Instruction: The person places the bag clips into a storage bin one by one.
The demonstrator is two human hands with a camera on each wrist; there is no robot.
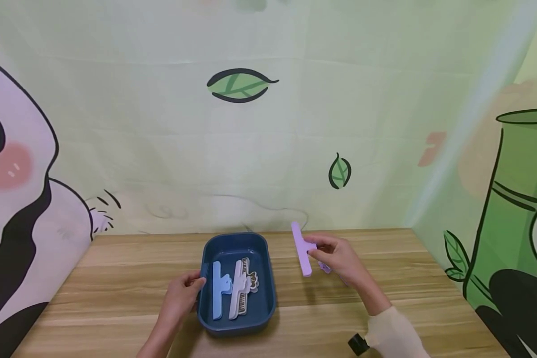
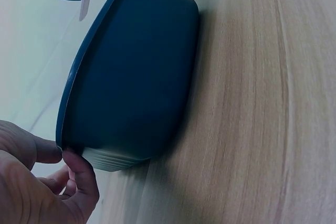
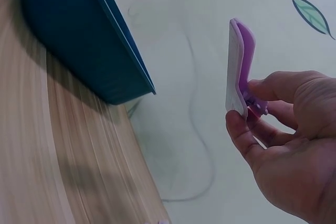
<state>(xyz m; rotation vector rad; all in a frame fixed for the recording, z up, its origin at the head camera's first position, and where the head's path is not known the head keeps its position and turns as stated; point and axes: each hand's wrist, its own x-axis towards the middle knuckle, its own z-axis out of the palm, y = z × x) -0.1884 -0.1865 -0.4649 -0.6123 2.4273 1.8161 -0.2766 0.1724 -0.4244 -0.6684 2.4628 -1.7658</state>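
My right hand [image 1: 337, 256] pinches a purple bag clip [image 1: 302, 251] above the table, right of a dark blue plastic bin [image 1: 272, 293]. In the right wrist view the clip [image 3: 242, 66] stands edge-on, with thumb and fingers at its handle. My left hand [image 1: 181, 296] grips the bin's left rim between thumb and fingers, seen closer in the left wrist view. Inside the bin lie a blue clip [image 1: 217, 291], a whitish clip [image 1: 236, 293] and, partly under it, a dark-patterned clip [image 1: 253, 282]. Another purple piece [image 1: 324, 267] shows below my right hand, mostly hidden.
The wood-grain table [image 1: 130, 278] meets a printed cloth backdrop [image 1: 161, 124] at its far edge. Beside my right sleeve [image 1: 396, 330] is a small black object [image 1: 358, 344].
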